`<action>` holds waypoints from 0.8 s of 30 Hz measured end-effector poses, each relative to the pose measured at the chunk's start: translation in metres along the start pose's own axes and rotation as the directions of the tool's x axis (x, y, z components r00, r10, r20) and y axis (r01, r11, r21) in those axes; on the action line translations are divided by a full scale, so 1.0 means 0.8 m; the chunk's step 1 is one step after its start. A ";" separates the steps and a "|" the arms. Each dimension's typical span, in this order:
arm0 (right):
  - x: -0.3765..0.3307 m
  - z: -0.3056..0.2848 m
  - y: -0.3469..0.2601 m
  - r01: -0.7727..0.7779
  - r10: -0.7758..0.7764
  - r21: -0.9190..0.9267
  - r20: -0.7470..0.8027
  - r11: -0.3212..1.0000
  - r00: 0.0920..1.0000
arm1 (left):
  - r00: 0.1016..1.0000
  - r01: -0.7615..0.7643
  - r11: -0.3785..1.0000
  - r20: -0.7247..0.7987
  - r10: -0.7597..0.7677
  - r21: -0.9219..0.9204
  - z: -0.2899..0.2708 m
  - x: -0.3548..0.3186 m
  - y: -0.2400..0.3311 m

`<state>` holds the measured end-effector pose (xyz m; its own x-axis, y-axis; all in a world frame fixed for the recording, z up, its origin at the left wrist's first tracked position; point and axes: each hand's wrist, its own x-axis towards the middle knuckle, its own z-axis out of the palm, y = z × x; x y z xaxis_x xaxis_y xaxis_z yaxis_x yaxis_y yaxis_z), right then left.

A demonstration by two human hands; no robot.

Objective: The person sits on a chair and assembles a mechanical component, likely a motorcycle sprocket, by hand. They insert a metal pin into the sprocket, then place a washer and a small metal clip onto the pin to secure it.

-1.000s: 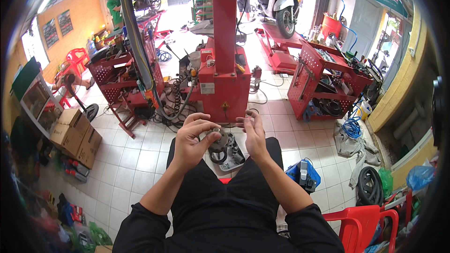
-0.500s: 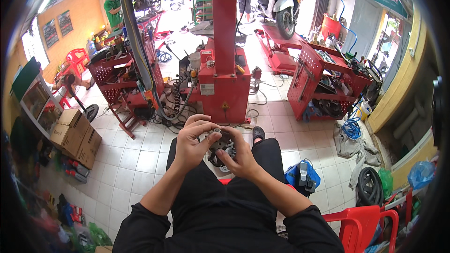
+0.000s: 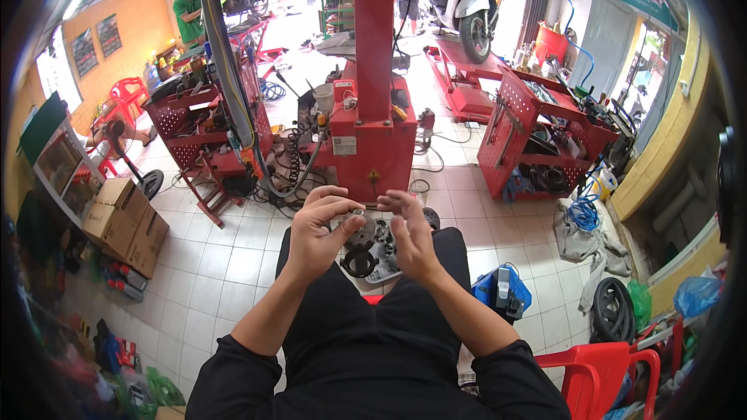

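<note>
My left hand (image 3: 319, 229) pinches a small round metal part (image 3: 359, 213) between thumb and forefinger, above my knees. The part is too small to name more exactly. To its right, my right hand (image 3: 411, 237) is raised with its fingers apart and nothing visible in them. Below and between the hands lies a tray (image 3: 381, 277) with several metal parts in it, partly covered by my right hand. A dark ring-shaped part (image 3: 359, 261) rests at the tray's left side.
Ahead stands a red lift post (image 3: 372, 140) with hoses and cables at its foot. Red tool carts (image 3: 498, 128) flank it. A blue container (image 3: 503, 295) sits right of my leg, near a red plastic chair (image 3: 595, 373). Cardboard boxes (image 3: 124, 225) stand left. A person (image 3: 187, 12) is far left.
My right hand has come away from the left, moving right and opening. The dark ring and tray below show more fully. My left hand keeps its pinch almost in place.
</note>
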<state>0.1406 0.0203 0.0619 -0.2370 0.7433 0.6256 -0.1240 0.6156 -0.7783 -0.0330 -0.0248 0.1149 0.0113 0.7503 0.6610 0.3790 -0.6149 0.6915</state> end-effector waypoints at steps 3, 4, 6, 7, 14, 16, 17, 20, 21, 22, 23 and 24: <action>-0.011 0.005 -0.027 0.202 -0.181 -0.237 0.109 0.950 0.977 | 1.000 0.007 1.000 -0.008 -0.008 -0.023 0.000 -0.001 0.001; -0.013 0.007 -0.032 0.267 -0.231 -0.319 0.149 0.909 0.962 | 1.000 0.018 0.999 -0.010 -0.018 -0.027 0.001 -0.001 0.000; -0.015 0.016 -0.032 0.260 -0.240 -0.340 0.102 0.904 0.965 | 1.000 0.016 1.000 -0.007 -0.017 -0.021 0.001 -0.002 0.001; -0.016 0.018 -0.029 0.252 -0.235 -0.344 0.089 0.905 0.968 | 1.000 0.005 1.000 0.000 -0.005 -0.011 0.002 -0.001 0.001; -0.012 0.013 -0.031 0.304 -0.293 -0.412 0.091 0.859 0.952 | 1.000 -0.024 1.000 0.005 0.024 0.010 0.001 0.001 0.002; -0.007 0.007 -0.009 0.251 -0.277 -0.383 -0.015 0.889 0.961 | 1.000 0.004 1.000 -0.024 -0.004 -0.013 0.000 0.002 0.001; -0.004 0.004 0.001 0.225 -0.268 -0.367 -0.068 0.902 0.961 | 0.999 0.017 1.000 -0.039 -0.018 -0.025 -0.001 0.002 0.000; 0.007 -0.007 0.010 -0.057 0.002 -0.188 -0.280 0.980 0.960 | 1.000 -0.003 1.000 -0.030 0.004 0.024 -0.001 0.001 -0.003; 0.007 -0.008 0.005 -0.036 -0.016 -0.189 -0.264 0.981 0.964 | 1.000 -0.002 0.999 -0.018 0.003 0.032 -0.002 0.002 -0.002; 0.007 -0.009 0.000 0.000 -0.034 -0.167 -0.202 0.986 0.979 | 1.000 -0.001 0.999 -0.005 0.001 0.039 -0.004 0.003 -0.001; 0.006 -0.010 -0.005 0.034 -0.054 -0.142 -0.139 0.989 0.989 | 1.000 -0.001 0.999 0.008 0.000 0.047 -0.004 0.004 0.000; 0.005 -0.010 -0.010 0.065 -0.075 -0.115 -0.079 0.991 0.994 | 1.000 0.003 1.000 0.001 -0.003 0.031 -0.004 0.003 -0.001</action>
<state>0.1483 0.0201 0.0710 -0.1501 0.7137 0.6842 -0.0275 0.6888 -0.7244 -0.0359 -0.0233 0.1169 0.0113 0.7526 0.6584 0.4072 -0.6048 0.6844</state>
